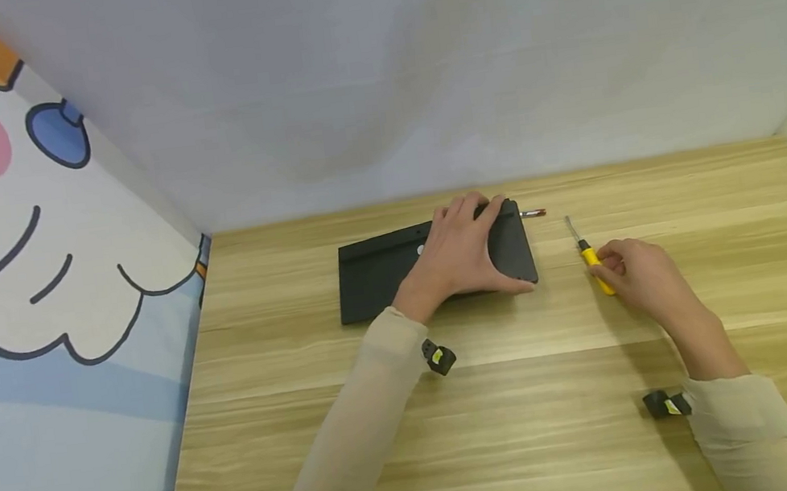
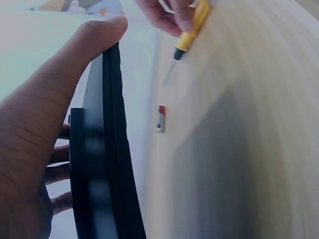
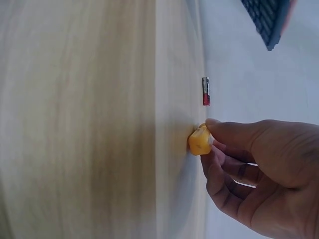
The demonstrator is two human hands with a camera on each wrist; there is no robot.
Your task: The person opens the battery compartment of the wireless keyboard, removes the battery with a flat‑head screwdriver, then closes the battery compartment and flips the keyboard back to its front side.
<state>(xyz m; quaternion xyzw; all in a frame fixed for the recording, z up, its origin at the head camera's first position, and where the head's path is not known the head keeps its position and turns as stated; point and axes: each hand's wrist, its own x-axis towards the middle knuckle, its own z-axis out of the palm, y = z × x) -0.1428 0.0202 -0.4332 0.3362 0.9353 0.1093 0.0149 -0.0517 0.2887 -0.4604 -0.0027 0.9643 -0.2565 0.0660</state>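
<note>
My left hand (image 1: pixel 461 252) grips a black keyboard (image 1: pixel 379 279) across its right part, fingers over the far edge and thumb at the near edge. The keyboard's underside faces up in the head view; keys show on its lower face in the right wrist view. It is held off the table, its shadow falling on the wood in the left wrist view. To the right, my right hand (image 1: pixel 640 274) pinches the yellow handle of a screwdriver (image 1: pixel 593 258), whose metal shaft points toward the back. In the right wrist view only the screwdriver's handle end (image 3: pixel 200 141) shows.
A small red and silver battery (image 1: pixel 534 213) lies on the wooden table (image 1: pixel 530 424) behind the keyboard's right end. A pale wall (image 1: pixel 420 96) borders the table's back edge. At the left stands a panel with cartoon drawings (image 1: pixel 90 393).
</note>
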